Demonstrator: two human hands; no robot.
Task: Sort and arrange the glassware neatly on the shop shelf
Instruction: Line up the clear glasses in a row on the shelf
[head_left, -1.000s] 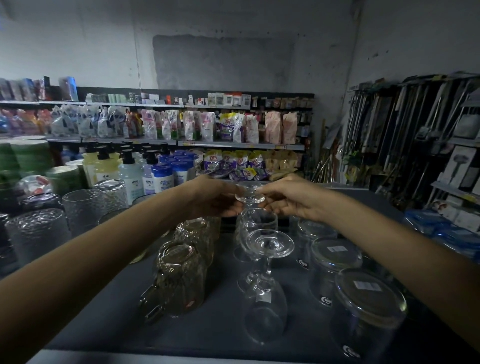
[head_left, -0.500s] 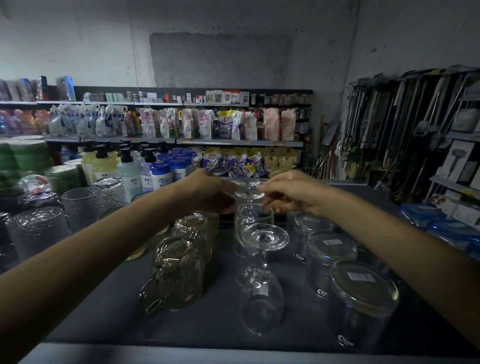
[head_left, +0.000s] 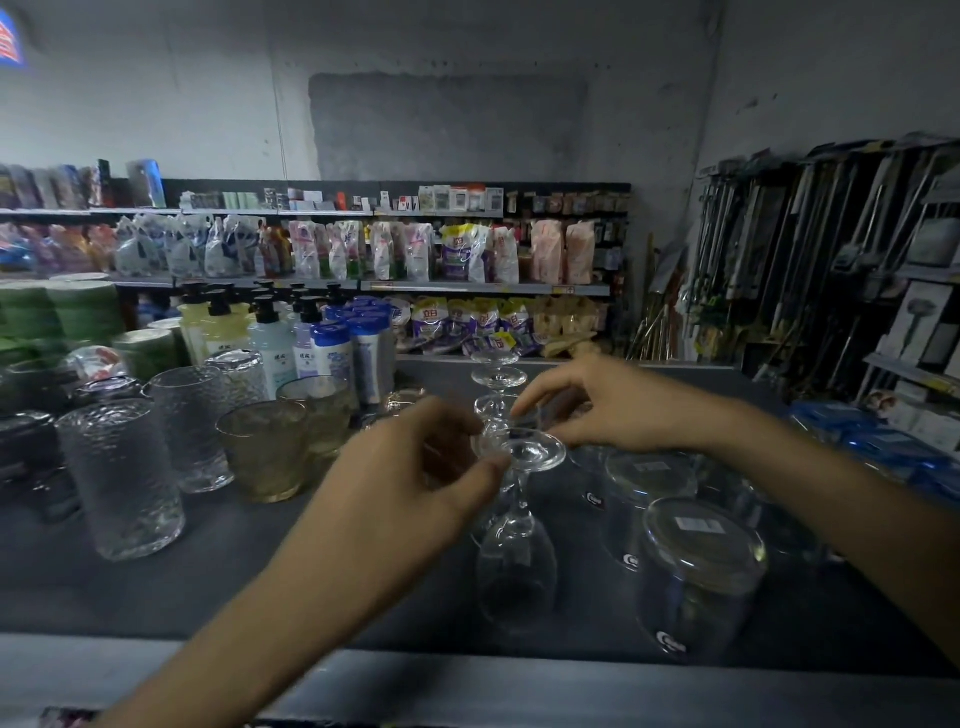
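Tumblers stand mouth-down at the lower right of the dark shelf, probably to keep dust out. Just left of them, at lower centre, the nearest wine glass is inverted too, its foot uppermost. The left hand pinches that foot between thumb and forefinger, a hold that seems meant to nudge the glass into line without smudging the bowl. The right hand reaches in from the right, fingers loosely bent over the foot's far edge and the glass behind; whether it grips either I cannot tell. At the left, textured glasses and amber glasses sit grouped by kind. Farther back at centre, the row of wine glasses runs away in single file, which suggests a straight line is the aim. Pump bottles stand behind, at centre left.
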